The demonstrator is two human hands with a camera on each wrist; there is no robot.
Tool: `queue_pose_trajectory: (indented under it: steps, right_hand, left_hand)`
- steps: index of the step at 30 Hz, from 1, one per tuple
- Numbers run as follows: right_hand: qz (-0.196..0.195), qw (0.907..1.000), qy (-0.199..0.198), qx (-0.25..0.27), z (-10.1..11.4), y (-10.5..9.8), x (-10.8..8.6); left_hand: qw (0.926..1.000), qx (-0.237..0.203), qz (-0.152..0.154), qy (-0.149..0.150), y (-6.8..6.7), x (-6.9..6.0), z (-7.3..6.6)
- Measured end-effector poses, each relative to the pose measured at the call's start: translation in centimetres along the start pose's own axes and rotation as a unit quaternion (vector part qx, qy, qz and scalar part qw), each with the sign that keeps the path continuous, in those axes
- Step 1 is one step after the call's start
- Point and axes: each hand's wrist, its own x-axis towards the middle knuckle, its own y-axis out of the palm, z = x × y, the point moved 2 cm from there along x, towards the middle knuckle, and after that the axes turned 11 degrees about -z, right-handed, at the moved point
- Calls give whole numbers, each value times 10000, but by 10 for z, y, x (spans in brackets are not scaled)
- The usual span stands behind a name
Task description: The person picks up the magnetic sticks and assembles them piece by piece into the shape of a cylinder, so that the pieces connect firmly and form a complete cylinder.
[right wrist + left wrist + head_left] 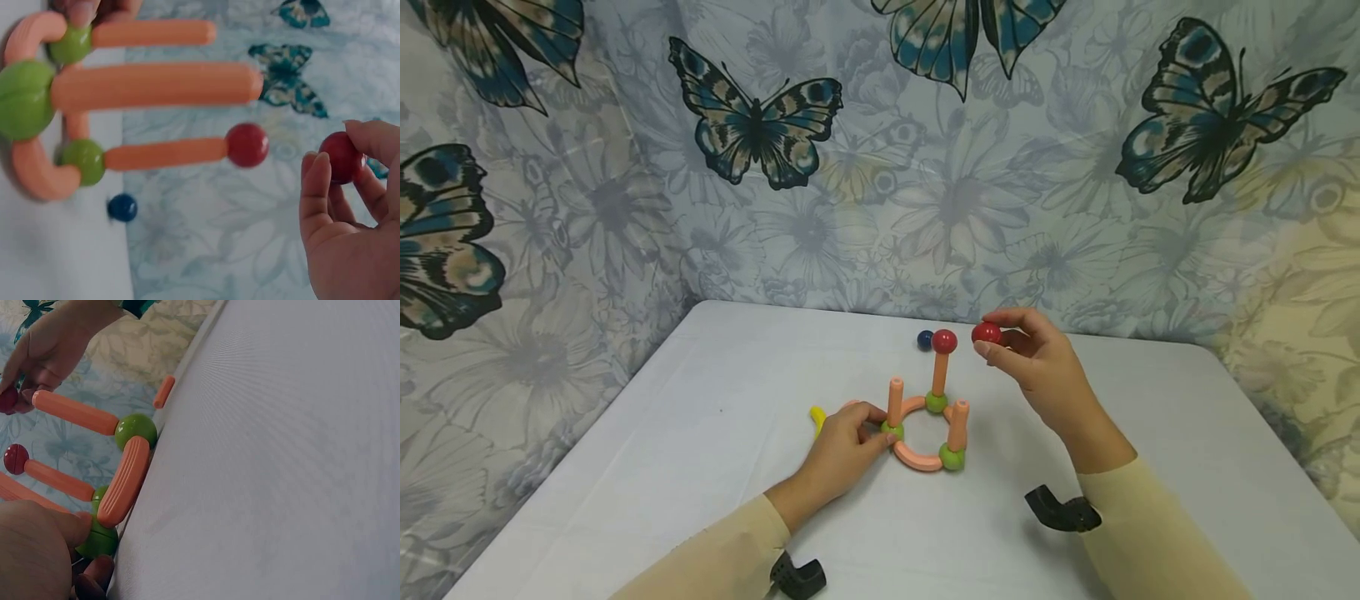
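Observation:
Between its thumb and fingers my right hand [1045,375] pinches a red ball [986,333], held in the air to the right of a toy frame. That frame is a ring of curved orange pieces [917,460] joined by green balls [952,457], with three upright orange rods [958,425]. On the far rod sits another red ball [944,342]; the other two rods have bare tops. My left hand [846,446] grips the left green ball [100,540] with thumb and fingers, low at the ring's side.
A dark blue ball [924,340] lies behind the frame near the table's far edge. Partly hidden by my left hand, a yellow piece [817,418] rests on the white table [700,400]. Butterfly-patterned cloth [820,242] stands behind the table.

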Motion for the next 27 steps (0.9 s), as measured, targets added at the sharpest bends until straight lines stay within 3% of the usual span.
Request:
queue_pose_trajectory:
  steps: [7,16,22,27]
  right_hand:
    - [629,9967,-492,-116,19,22,-13]
    - [1384,9851,-794,-649,15,52,-16]
    - [1664,9777,-785,-1017,16,66,-7]
    - [1985,9710,-534,-1221,15,74,-2]
  left_hand:
    - [10000,21,-14,83,0,0,-1]
    - [9998,59,-15,170,-1,1,0]
    - [9997,79,12,209,-2,1,1]
    - [9998,40,30,198,-2,1,2]
